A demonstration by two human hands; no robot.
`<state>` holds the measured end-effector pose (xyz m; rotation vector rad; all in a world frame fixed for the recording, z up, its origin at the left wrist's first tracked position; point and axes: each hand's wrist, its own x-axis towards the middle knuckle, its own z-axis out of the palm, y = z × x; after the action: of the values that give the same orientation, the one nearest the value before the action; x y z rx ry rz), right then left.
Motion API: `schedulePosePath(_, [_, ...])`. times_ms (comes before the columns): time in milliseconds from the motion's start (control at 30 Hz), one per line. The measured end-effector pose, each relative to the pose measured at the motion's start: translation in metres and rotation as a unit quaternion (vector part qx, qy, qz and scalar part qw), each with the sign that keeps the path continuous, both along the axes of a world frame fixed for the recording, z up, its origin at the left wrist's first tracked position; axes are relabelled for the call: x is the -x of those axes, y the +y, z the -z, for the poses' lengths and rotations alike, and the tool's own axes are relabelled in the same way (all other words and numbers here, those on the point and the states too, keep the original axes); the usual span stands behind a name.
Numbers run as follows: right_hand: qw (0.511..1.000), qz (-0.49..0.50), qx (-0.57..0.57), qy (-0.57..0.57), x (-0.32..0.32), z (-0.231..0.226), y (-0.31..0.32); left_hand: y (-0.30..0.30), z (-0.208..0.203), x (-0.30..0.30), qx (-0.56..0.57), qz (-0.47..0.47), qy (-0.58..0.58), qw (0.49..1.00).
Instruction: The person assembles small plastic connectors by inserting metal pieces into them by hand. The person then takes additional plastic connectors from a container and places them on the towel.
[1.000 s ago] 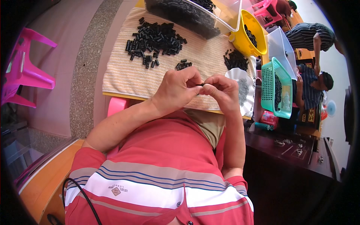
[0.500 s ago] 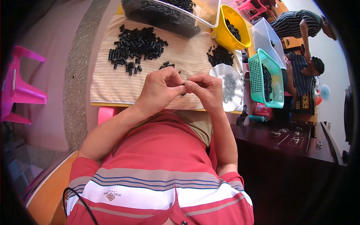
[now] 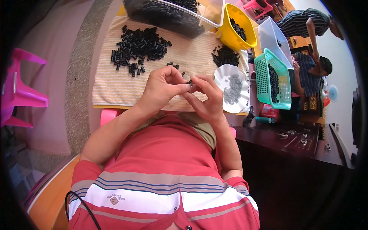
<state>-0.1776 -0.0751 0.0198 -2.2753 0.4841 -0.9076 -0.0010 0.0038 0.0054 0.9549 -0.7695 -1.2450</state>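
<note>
Pinching small black piece point(image 3: 189, 81) together

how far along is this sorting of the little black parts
Done: a smaller heap of black pieces lies beside the white dish. In hand: the left hand and right hand pinch one small black piece together. Left: a big loose pile on the striped mat and a full clear bin.

Small hand-assembly workshop, evidently informal: heaps of small black tubular parts point(image 3: 136, 48) lying on a cloth-covered table point(image 3: 115, 88), bins and a green basket point(image 3: 271, 78) holding more, other people point(image 3: 310, 67) working nearby.
</note>
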Motion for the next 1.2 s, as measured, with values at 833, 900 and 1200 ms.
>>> schedulePosePath(833, [0.991, 0.057, 0.109, 0.049, -0.009, 0.007, 0.004, 0.0, 0.009, 0.006, -0.028, -0.007, 0.045, 0.999])
schedulePosePath(900, [0.995, 0.052, 0.085, 0.026, -0.009, 0.006, 0.003, 0.0, 0.007, 0.008, -0.028, -0.009, 0.057, 0.998])
schedulePosePath(1200, [0.986, 0.15, 0.066, 0.017, 0.009, -0.018, -0.04, -0.001, -0.002, 0.012, -0.024, -0.035, 0.015, 0.999])
